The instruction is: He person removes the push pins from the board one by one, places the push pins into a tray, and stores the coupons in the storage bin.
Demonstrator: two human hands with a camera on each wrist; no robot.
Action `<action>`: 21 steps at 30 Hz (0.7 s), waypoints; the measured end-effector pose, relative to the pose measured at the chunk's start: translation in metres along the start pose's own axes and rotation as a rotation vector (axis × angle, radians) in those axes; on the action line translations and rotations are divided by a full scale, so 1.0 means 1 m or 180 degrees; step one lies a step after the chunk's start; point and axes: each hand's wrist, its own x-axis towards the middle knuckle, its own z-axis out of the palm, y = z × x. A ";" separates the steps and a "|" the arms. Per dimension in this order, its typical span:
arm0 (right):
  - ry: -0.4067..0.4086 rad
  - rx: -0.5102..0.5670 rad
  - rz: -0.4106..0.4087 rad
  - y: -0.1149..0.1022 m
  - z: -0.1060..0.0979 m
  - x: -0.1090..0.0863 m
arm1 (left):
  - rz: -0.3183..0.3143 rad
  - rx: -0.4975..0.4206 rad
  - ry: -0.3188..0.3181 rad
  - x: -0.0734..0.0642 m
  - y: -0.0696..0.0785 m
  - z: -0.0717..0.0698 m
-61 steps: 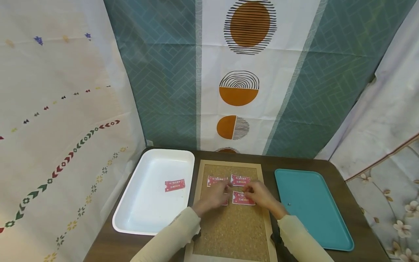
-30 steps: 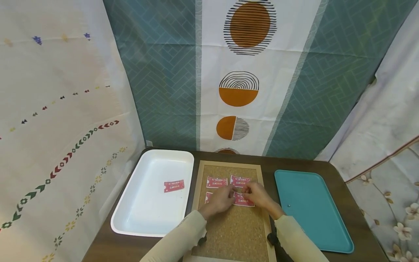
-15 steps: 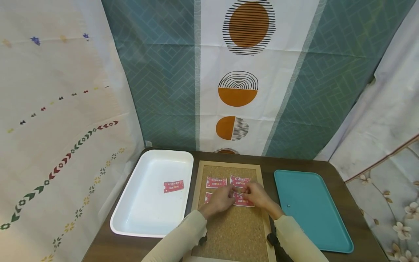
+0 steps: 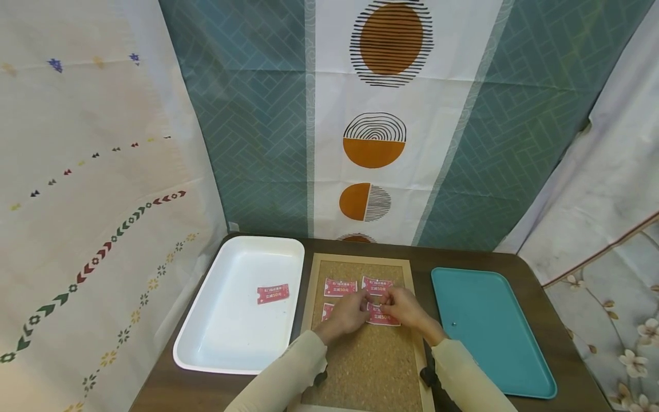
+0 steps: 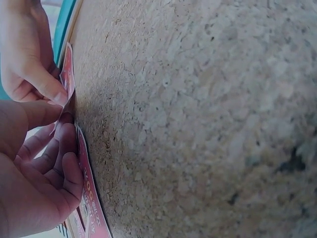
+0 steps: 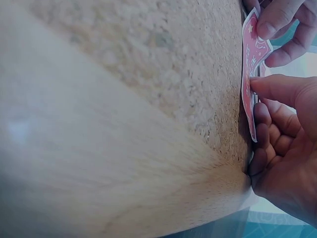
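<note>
Looks to me like the step in hand is getting the lower right coupon (image 4: 383,319) placed on the cork board (image 4: 370,366). Both hands are on it: the left hand (image 4: 349,312) has its near end pinched between thumb and fingers, and the right hand (image 4: 405,307) is pinching it too, just along from there, so both grips are narrow with only thin card in them. Wrist views show the coupon bowed and partly up off the cork, so I'd say it isn't fixed down. Can't tell if there's a pin hidden in those fingertips, fwiw. The top left coupon (image 4: 340,288) and top right coupon (image 4: 373,288) sit flat-ish above it, and the lower left coupon (image 4: 327,311) is mostly behind the left hand. One spare coupon (image 4: 273,294) lies in the white tray (image 4: 226,337), and there's a tiny shiny bit (image 4: 454,324) in the teal tray (image 4: 499,337), too small to make out. Imo the next move calls for squaring the card up with its neighbours and pressing it flat, without creasing it, before either pinch lets go.
</note>
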 end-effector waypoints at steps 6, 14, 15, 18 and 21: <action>-0.0023 0.0037 0.0059 -0.001 0.000 0.000 | -0.0004 -0.0004 0.0020 -0.001 0.000 0.000; -0.0061 0.0141 0.0106 -0.003 -0.001 -0.001 | 0.0005 0.0006 0.0061 0.000 -0.002 0.003; -0.0066 0.0146 0.0109 -0.003 -0.001 -0.001 | 0.0006 0.0010 0.0061 0.001 -0.002 0.003; -0.0071 0.0142 0.0109 -0.003 -0.001 -0.001 | 0.0004 0.0021 0.0055 0.001 -0.002 0.003; -0.0069 0.0126 0.0072 -0.002 -0.002 -0.002 | 0.0002 0.0017 0.0055 0.001 -0.002 0.003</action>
